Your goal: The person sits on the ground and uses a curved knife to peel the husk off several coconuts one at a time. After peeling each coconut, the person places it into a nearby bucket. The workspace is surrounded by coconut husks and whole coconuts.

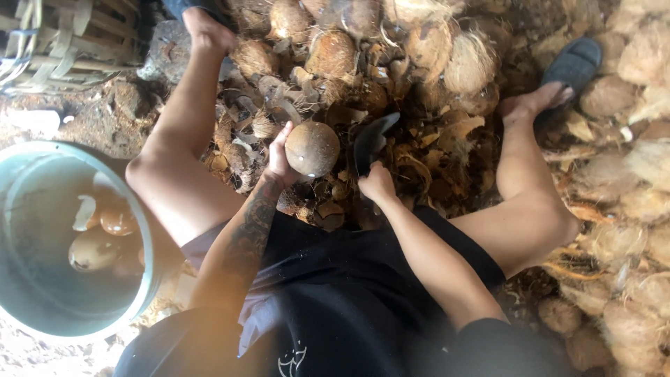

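Note:
My left hand (279, 157) holds a round brown husked coconut (312, 148) out in front of me, above the ground between my legs. My right hand (377, 183) grips the handle of a dark curved blade (370, 138), whose tip points up just to the right of the coconut. Blade and coconut are close together but apart. My forearms reach forward from a dark shirt.
A pale round tub (143, 230) at the left holds peeled coconuts (91, 251). Husk scraps (419, 167) cover the ground between my bare legs. Fibrous coconuts (335, 52) pile up ahead and along the right side (628, 209). A sandal (574, 64) lies by my right foot; a woven basket (56, 35) stands top left.

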